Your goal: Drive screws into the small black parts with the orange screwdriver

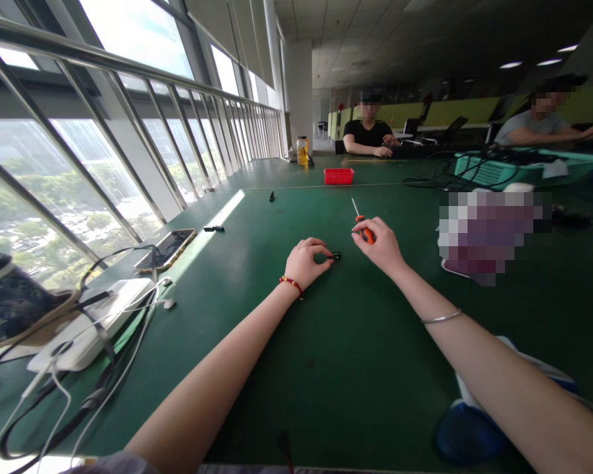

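Note:
Between the thumb and fingers of my left hand [306, 259] is a small black part [335, 255], held low over the green table [257, 368]. Its exact kind is too small to make out. My right hand [383, 245] grips an orange and black screwdriver [367, 232] by the handle. The thin metal shaft points up and away from me, clear of the black part. The two hands are a short way apart, the screwdriver to the right of the part.
Two more small black parts [214, 228] [271, 196] lie ahead on the left. Beyond them are a red tray [338, 176] and a jar [302, 151]. A phone [170, 249], power strip [93, 322] and cables line the left. A teal basket [538, 170] stands right; two people sit across.

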`<state>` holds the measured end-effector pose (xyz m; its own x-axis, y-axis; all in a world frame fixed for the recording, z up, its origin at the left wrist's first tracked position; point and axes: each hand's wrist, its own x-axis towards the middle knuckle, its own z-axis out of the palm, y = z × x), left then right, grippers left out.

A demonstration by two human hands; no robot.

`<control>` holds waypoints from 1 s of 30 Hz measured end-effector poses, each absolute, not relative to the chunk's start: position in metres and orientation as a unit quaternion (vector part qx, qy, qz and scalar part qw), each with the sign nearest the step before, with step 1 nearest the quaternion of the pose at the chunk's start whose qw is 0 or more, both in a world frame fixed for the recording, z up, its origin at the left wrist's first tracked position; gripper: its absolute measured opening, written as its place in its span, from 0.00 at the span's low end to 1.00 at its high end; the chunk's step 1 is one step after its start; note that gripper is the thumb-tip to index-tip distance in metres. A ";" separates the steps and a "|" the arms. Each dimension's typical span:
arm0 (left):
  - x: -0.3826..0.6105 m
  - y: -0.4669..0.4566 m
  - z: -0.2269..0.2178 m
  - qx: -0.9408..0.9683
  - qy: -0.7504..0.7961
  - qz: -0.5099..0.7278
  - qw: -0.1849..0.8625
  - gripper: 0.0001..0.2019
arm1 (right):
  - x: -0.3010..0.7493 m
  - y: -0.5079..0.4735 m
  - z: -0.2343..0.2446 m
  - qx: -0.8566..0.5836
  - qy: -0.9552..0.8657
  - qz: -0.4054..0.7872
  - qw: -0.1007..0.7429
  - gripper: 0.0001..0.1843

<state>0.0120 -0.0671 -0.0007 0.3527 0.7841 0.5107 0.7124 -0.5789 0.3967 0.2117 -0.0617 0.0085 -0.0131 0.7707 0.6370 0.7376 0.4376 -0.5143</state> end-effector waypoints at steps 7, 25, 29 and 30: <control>0.017 -0.059 -0.004 0.830 0.472 0.277 0.104 0.06 | 0.225 -0.049 -0.007 -0.657 -0.670 0.049 0.344 0.18; -0.124 -0.056 0.023 0.612 0.746 0.263 -0.030 0.15 | 0.220 -0.052 -0.005 -0.656 -0.718 0.033 0.230 0.11; -0.160 -0.062 0.024 0.561 0.789 0.250 -0.012 0.17 | 0.220 -0.053 -0.004 -0.656 -0.720 0.027 0.226 0.11; -0.163 -0.064 0.025 0.555 0.795 0.247 -0.005 0.17 | 0.220 -0.054 -0.003 -0.656 -0.720 0.026 0.225 0.11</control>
